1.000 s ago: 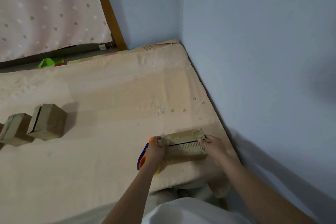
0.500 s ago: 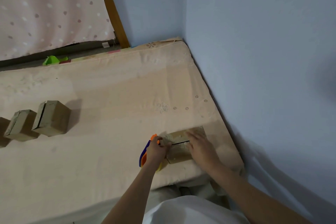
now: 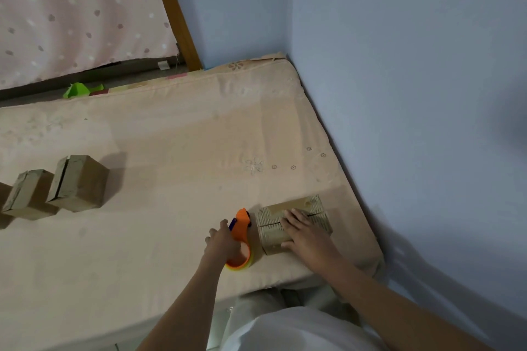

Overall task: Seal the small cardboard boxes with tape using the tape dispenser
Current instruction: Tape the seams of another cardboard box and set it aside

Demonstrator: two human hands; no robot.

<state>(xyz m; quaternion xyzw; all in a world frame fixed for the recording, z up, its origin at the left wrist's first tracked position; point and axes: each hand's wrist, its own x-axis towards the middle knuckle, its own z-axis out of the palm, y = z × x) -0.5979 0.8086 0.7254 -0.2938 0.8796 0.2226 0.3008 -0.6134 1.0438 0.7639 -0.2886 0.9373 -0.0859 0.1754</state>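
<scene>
With my right hand (image 3: 306, 234) pressed flat on the small cardboard box (image 3: 291, 222) at the mattress's (image 3: 171, 134) near corner and my left hand (image 3: 222, 243) curled round the orange tape dispenser (image 3: 240, 239) just beside it, I should hold the flaps closed while taping along the seam.

Right hand (image 3: 306, 234) covers the box (image 3: 293, 222) seam's middle. Left hand (image 3: 222, 242) hides dispenser (image 3: 241, 232) grip; leftmost box (image 3: 2, 194) cut off by frame edge.

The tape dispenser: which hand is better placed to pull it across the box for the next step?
Left, probably. The left hand already grips the tape dispenser beside the box, while the right hand lies flat on the box top, steadying it.
</scene>
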